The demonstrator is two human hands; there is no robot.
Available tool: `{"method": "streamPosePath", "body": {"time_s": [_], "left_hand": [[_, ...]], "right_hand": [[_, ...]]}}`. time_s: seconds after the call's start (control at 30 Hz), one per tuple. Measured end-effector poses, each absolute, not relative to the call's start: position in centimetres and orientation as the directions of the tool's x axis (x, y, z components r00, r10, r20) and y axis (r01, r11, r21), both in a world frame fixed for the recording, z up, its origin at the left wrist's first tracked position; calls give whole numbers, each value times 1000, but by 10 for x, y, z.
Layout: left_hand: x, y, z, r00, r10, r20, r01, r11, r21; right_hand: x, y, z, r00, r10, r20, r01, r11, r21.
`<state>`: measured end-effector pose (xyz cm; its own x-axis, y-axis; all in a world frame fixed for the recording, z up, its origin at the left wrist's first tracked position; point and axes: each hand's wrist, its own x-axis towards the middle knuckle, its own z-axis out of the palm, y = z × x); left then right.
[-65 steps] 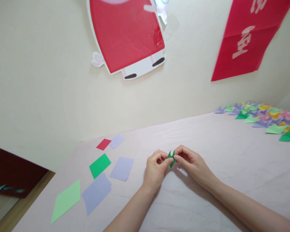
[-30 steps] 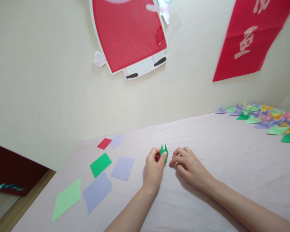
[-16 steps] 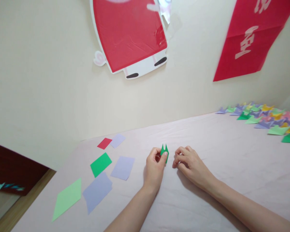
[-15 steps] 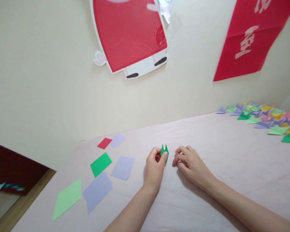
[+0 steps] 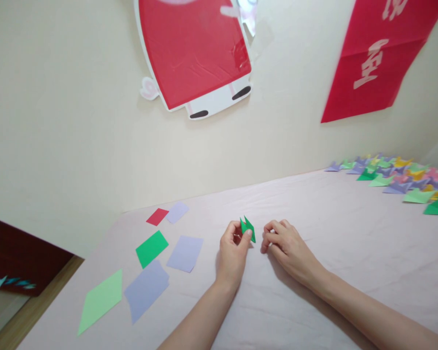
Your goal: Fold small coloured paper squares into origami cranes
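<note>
A small folded green paper (image 5: 248,230) with two pointed tips standing up is pinched between thumb and fingers of my left hand (image 5: 234,245). The paper leans to the left, and its lower part is partly covered by my thumb. Just to the right, my right hand (image 5: 282,243) rests over the table with loosely bent fingers spread a little, apart from the paper. Nothing shows in it.
On the table cover (image 5: 277,316) at left lie flat sheets: red (image 5: 157,217), dark green (image 5: 152,249), light green (image 5: 101,301) and several lilac ones (image 5: 185,253). Many folded paper pieces (image 5: 418,196) stand in rows at far right. The wall (image 5: 277,146) borders the back.
The folded green paper has tilted in my left hand, its tips turning to the left. My right hand has hardly moved.
</note>
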<state>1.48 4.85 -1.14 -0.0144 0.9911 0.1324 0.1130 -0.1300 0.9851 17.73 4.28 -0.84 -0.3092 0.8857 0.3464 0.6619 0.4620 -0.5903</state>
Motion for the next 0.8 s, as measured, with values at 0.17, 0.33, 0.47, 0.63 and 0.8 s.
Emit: {"method": "streamPosePath", "body": {"time_s": [0.17, 0.33, 0.47, 0.63, 0.8], "left_hand": [[15, 48, -13, 54, 984, 167, 171, -174, 970], [16, 48, -13, 90, 977, 194, 212, -209, 955], [16, 49, -14, 77, 985, 153, 152, -164, 975], [16, 48, -9, 102, 977, 189, 197, -206, 958], [17, 48, -8, 104, 979, 176, 166, -191, 967]], "right_hand": [[179, 44, -10, -219, 906, 363, 537, 422, -730], [179, 44, -8, -196, 919, 341, 414, 393, -821], [180, 45, -5, -172, 944, 282, 327, 324, -888], [182, 48, -7, -151, 958, 243, 265, 276, -924], [182, 48, -8, -143, 959, 244, 258, 275, -926]]}}
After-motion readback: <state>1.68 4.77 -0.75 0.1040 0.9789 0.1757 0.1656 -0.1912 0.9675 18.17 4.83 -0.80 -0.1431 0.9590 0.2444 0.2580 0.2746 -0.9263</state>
